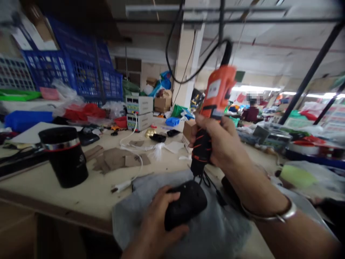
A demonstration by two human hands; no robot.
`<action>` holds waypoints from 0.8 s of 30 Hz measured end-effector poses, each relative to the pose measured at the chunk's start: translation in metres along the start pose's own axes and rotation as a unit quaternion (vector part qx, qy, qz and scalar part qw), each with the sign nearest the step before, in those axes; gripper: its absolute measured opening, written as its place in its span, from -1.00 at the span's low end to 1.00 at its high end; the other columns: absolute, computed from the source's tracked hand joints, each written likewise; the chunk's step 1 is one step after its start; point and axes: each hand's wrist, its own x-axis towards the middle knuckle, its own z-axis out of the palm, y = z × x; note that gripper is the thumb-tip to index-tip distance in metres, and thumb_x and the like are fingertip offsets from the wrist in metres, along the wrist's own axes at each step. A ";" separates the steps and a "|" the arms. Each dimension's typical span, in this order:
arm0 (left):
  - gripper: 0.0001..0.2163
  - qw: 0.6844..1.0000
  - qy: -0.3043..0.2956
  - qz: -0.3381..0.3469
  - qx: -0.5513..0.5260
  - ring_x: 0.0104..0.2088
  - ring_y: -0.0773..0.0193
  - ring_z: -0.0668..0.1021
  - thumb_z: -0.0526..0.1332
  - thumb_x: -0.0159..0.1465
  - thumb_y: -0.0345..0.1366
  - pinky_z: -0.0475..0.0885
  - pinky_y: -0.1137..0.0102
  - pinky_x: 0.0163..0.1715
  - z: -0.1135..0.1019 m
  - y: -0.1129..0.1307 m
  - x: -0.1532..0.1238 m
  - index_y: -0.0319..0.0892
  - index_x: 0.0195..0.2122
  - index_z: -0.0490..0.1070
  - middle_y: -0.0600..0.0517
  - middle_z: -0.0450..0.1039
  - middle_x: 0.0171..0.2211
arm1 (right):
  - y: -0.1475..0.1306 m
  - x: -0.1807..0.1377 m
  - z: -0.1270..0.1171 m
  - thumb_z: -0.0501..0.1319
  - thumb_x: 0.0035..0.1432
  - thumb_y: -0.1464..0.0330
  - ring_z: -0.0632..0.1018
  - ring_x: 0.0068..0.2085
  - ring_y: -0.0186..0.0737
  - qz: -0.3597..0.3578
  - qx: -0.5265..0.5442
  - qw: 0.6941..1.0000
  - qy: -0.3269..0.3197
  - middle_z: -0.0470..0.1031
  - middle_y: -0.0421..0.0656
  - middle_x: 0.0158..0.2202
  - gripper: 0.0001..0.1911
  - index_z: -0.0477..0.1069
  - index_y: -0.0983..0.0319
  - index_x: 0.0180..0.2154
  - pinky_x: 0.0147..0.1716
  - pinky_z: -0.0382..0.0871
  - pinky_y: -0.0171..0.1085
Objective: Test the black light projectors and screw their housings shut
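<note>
My right hand [222, 140] is wrapped round the lower black part of an orange electric screwdriver [215, 90], held upright with its bit pointing down. Beneath it, my left hand [159, 219] grips a black computer mouse [185, 203] between thumb and fingers. The bit tip meets the far end of the mouse; whether it sits in a hole I cannot tell. A thin black cable [207, 180] lies behind the mouse. Under both is a grey plastic sheet [140, 212] on the table.
A black tumbler [66, 158] stands at the left of the table [99, 196]. White cable [141, 162], brown cardboard scraps [113, 158] and stacked grey power boxes [139, 111] lie beyond. Blue crates [83, 72] rise at back left. A person [251, 109] is far off at right.
</note>
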 end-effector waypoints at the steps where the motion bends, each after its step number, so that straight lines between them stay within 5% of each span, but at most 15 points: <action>1: -0.48 1.000 -0.015 -0.006 -0.002 0.10 -0.10 0.40 0.37 -0.05 -0.43 0.31 -0.02 0.07 -0.001 0.001 0.000 -0.05 -0.03 0.34 -0.11 0.29 0.14 | -0.004 -0.005 0.001 0.22 0.02 0.28 0.39 -0.70 -0.46 -0.007 -0.012 1.000 -0.013 0.33 -0.37 -0.68 -0.82 0.30 0.22 -0.49 -0.67 0.30 -0.42; 12: -0.46 0.998 -0.058 0.020 0.008 0.12 -0.10 0.37 0.38 0.02 -0.43 0.29 -0.09 0.03 -0.005 0.000 0.001 0.00 -0.01 0.20 -0.14 0.21 0.16 | 0.006 -0.006 0.008 0.29 0.05 0.27 0.38 -0.68 -0.39 -0.042 0.001 0.999 -0.035 0.29 -0.32 -0.65 -0.75 0.26 0.16 -0.54 -0.73 0.31 -0.38; 24: -0.48 0.998 -0.044 0.026 0.024 0.08 -0.16 0.42 0.41 -0.03 -0.35 0.37 -0.06 -0.01 -0.006 0.000 0.002 -0.06 -0.03 0.30 -0.16 0.28 0.15 | 0.018 -0.002 0.006 0.27 0.07 0.27 0.39 -0.69 -0.42 -0.025 -0.008 0.999 -0.029 0.34 -0.32 -0.65 -0.79 0.31 0.19 -0.51 -0.73 0.34 -0.39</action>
